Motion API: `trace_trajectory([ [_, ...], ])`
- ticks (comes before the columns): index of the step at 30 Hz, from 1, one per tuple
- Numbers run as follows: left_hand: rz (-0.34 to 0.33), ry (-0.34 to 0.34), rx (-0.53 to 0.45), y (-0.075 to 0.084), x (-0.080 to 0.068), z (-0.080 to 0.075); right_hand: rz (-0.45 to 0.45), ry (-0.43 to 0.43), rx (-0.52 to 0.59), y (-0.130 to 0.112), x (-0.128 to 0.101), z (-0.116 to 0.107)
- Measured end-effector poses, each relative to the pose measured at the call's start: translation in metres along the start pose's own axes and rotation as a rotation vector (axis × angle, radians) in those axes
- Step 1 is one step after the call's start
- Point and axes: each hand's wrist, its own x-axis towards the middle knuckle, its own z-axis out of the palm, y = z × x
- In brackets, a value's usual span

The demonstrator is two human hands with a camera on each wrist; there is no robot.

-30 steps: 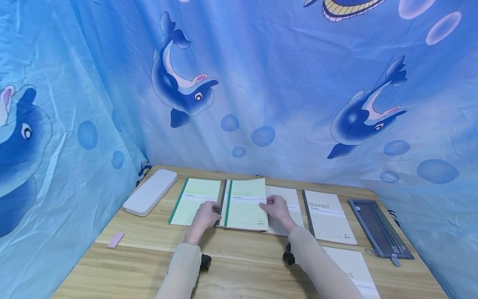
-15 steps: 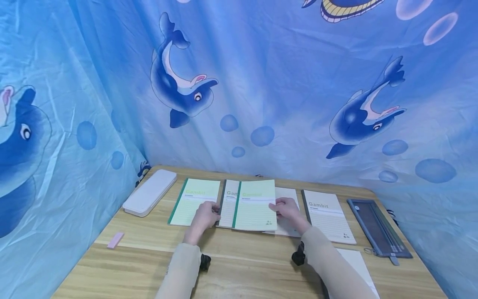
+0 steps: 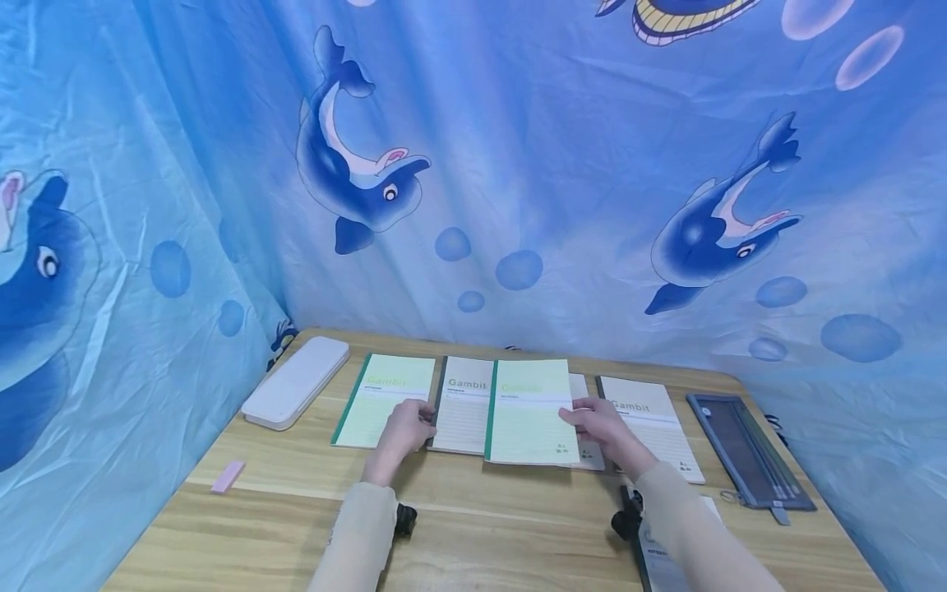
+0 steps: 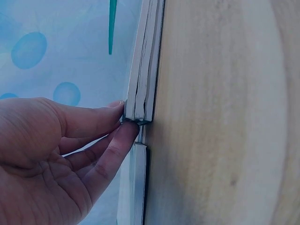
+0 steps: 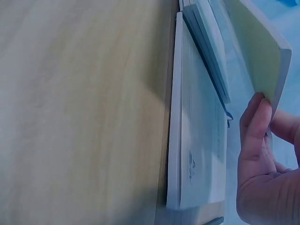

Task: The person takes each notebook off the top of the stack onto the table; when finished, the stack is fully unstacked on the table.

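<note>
From the left, we've got a pink block (image 3: 228, 477), a white case (image 3: 296, 384), then a flat green notebook (image 3: 388, 386). Next we see the left hand (image 3: 401, 436), thumb and fingers pinching the spine edge of a dark-spined notebook (image 3: 460, 415). And here's our second green notebook (image 3: 528, 415), held above the dark-spined one, its right edge gripped by the right hand (image 3: 607, 427)! Further right, we find a white notebook (image 3: 654, 423) and a mesh pouch (image 3: 749, 452).
</note>
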Motion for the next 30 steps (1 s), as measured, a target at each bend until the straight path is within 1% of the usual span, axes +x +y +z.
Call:
trace_trajectory([
  [8, -0.002, 0.002, -0.001, -0.001, -0.001, 0.000, 0.003, -0.015, -0.046, 0.001, -0.021, -0.012],
  [13, -0.001, -0.003, -0.002, -0.001, -0.001, 0.001, 0.008, -0.020, -0.023, 0.002, -0.041, -0.020],
  [19, -0.009, 0.009, -0.006, -0.001, 0.000, 0.001, 0.044, -0.010, 0.000, 0.004, -0.065, -0.025],
  [23, -0.008, 0.006, -0.003, -0.002, 0.000, 0.002, 0.068, -0.014, 0.019, 0.009, -0.079, -0.027],
  [30, -0.007, 0.005, -0.002, -0.001, 0.001, 0.002, 0.099, -0.017, 0.016, 0.020, -0.103, -0.030],
])
